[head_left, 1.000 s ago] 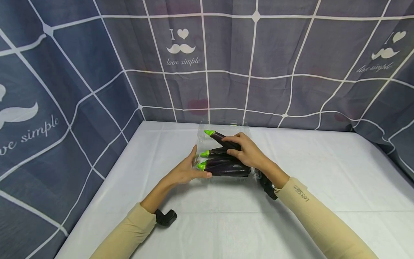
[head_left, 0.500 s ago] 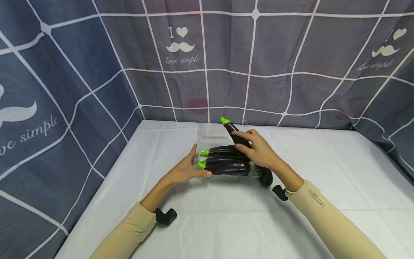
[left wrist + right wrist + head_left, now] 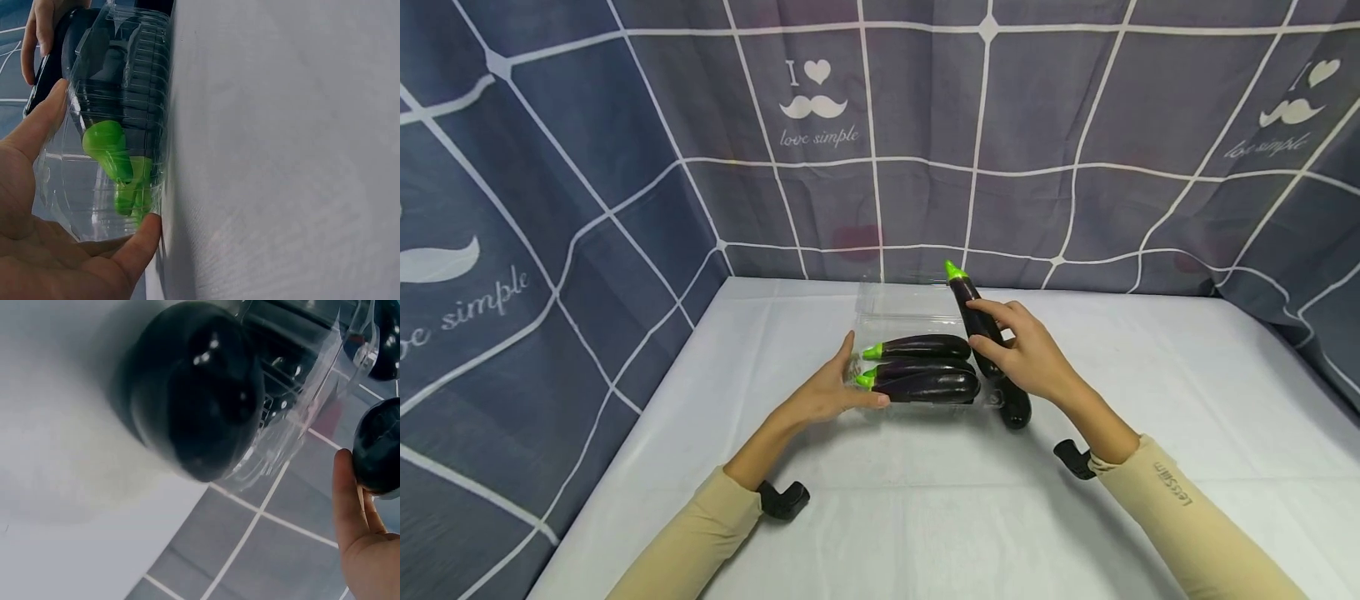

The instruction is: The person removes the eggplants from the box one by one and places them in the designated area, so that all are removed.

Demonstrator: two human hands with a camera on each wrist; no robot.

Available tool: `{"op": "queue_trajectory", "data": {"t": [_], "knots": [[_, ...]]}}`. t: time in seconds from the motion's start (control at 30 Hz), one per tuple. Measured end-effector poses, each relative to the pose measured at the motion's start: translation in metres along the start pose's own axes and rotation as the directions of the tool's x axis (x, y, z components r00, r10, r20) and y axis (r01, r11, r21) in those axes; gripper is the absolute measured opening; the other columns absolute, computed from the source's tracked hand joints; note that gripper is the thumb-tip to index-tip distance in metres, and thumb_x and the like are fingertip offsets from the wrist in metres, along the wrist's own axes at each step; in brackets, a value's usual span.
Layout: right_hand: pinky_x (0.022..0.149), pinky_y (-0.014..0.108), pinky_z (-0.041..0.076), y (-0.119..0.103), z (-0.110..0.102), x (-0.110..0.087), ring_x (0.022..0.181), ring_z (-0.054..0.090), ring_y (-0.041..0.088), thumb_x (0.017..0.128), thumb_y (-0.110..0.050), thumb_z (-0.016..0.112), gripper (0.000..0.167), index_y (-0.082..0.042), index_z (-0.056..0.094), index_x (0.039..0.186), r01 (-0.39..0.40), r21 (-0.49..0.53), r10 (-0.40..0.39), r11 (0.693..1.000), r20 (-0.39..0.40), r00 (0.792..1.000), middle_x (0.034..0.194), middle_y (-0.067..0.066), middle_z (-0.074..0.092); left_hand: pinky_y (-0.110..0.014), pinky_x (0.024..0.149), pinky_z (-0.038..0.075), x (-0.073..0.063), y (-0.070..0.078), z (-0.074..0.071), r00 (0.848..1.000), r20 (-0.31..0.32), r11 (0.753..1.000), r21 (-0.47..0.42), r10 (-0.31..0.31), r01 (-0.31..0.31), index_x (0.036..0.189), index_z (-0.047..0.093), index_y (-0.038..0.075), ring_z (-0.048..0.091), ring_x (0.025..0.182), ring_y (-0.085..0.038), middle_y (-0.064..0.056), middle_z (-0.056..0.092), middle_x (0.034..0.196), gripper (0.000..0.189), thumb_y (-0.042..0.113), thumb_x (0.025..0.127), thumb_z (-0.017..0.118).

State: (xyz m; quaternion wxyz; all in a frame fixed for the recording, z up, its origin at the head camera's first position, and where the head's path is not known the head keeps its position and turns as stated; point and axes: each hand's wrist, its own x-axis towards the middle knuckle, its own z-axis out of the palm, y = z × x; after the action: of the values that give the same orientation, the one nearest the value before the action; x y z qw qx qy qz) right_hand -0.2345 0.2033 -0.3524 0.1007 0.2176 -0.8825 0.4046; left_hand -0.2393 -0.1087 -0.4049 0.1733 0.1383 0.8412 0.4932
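My right hand [image 3: 1026,346] grips a dark purple eggplant [image 3: 966,298] with a bright green stem end, tilted above the right side of a clear plastic clamshell box [image 3: 910,302]. In the right wrist view the fingers touch that held eggplant [image 3: 380,450]. At the box's left end, my left hand [image 3: 823,396] holds it between thumb and fingers, as the left wrist view of the clear box [image 3: 119,94] confirms. Several eggplants [image 3: 928,386] lie side by side in the box, green ends leftward. Another eggplant [image 3: 1015,407] lies on the table just right of the box, partly hidden.
A white cloth [image 3: 880,517] covers the table. Dark grey curtains [image 3: 925,125] with white grid lines stand close behind the table and along its sides. The box's lid is folded back toward the rear curtain. Black wrist mounts [image 3: 784,500] stick out below both sleeves.
My right hand has lifted an eggplant from over the box's back part and carried it rightward, turning it steeper. The left hand stays on the box.
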Motion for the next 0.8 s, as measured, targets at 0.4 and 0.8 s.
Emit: {"op": "queue_trajectory", "data": {"t": [0.4,0.8], "knots": [[0.084,0.051,0.045,0.008,-0.013,-0.011,0.107,0.056,0.036,0.096,-0.012,0.063,0.048,-0.009,0.052,0.142,-0.015,-0.040,0.015,0.999,-0.015,1.000,0.116,0.016,0.054,-0.056,0.113,0.020,0.001,-0.001,-0.001,1.000,-0.006,1.000,-0.001,0.005,-0.005,0.158,-0.011,0.016,0.010,0.147,-0.029,-0.014,0.005,0.163,0.131,0.045,0.074,0.086],[0.081,0.051,0.048,0.016,-0.023,-0.025,0.108,0.059,0.041,0.096,-0.018,0.065,0.050,-0.008,0.051,0.143,-0.093,-0.016,0.092,0.996,-0.038,0.995,0.113,0.017,0.054,-0.056,0.113,0.021,-0.001,0.001,0.000,1.000,-0.010,1.000,-0.012,-0.001,0.001,0.159,-0.010,0.017,0.011,0.147,-0.028,-0.013,0.007,0.163,0.131,0.044,0.073,0.086]]}}
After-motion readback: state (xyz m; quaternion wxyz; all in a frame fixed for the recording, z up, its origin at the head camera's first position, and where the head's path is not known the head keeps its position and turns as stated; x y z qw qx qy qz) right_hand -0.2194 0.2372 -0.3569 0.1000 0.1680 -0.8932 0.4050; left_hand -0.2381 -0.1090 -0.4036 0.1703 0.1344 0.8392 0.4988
